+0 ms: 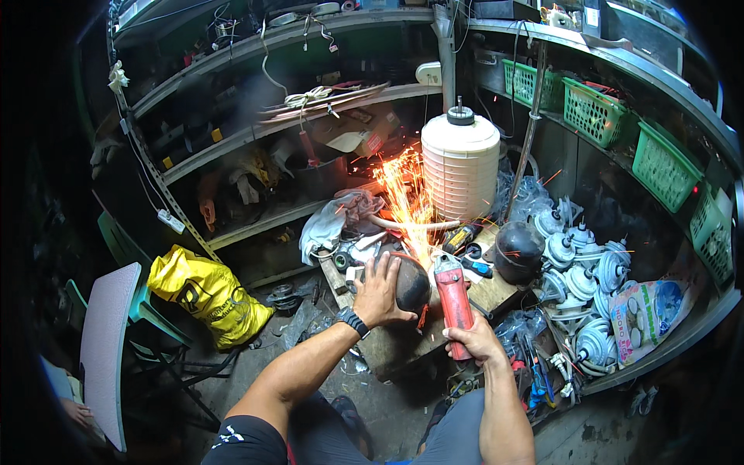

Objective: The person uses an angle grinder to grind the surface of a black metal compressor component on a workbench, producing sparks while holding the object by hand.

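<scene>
My left hand [378, 293] grips a dark, rounded metal shell [413, 288], its fingers spread over the left side and its thumb along the near edge. The shell rests on a low wooden bench [403, 338]. In my right hand [477, 339] is the rear body of a red angle grinder [452, 296], held with its head pointing away from me, against the shell's right side. Bright orange sparks [408, 194] spray up and away from the contact. The grinder's disc is hidden by glare. Another black rounded shell [520, 252] stands to the right.
A yellow-and-black power tool [461, 239] and a blue-handled tool [476, 265] lie behind the grinder. Beyond stands a white ribbed tank [461, 167]. Several grey metal parts [581, 267] are heaped at right. A yellow sack [205, 298] and a chair [108, 349] stand left.
</scene>
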Demonstrator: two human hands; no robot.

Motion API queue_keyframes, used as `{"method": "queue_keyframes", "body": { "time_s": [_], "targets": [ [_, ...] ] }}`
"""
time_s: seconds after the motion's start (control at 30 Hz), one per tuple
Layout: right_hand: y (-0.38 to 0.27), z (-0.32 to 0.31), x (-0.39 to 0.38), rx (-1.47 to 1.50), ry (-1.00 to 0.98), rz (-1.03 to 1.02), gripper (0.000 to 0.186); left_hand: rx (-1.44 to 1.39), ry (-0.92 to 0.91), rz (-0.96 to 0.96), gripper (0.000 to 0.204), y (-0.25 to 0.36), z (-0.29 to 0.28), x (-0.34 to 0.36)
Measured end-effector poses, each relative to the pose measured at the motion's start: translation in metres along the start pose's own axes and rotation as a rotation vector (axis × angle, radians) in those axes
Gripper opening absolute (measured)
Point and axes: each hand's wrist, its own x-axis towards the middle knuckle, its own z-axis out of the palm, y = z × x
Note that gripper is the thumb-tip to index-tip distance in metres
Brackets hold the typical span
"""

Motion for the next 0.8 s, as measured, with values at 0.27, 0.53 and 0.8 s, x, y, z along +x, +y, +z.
{"method": "queue_keyframes", "body": {
  "time_s": [0.27, 0.53, 0.8],
  "targets": [
    [0.004, -0.001, 0.018, -0.004, -0.063, -0.017, 0.052, 0.002, -0.102, 0.220, 0.146, -0.028, -0.023, 0.015],
    [0.003, 0.002, 0.005, 0.009, 0.029, 0.016, 0.052, -0.108, -0.018, 0.317, 0.142, -0.044, -0.014, 0.020],
    [0.006, 0.001, -0.007, 0.016, 0.041, 0.016, 0.051, -0.113, 0.000, 0.287, 0.142, -0.043, -0.009, 0.017]
  ]
}}
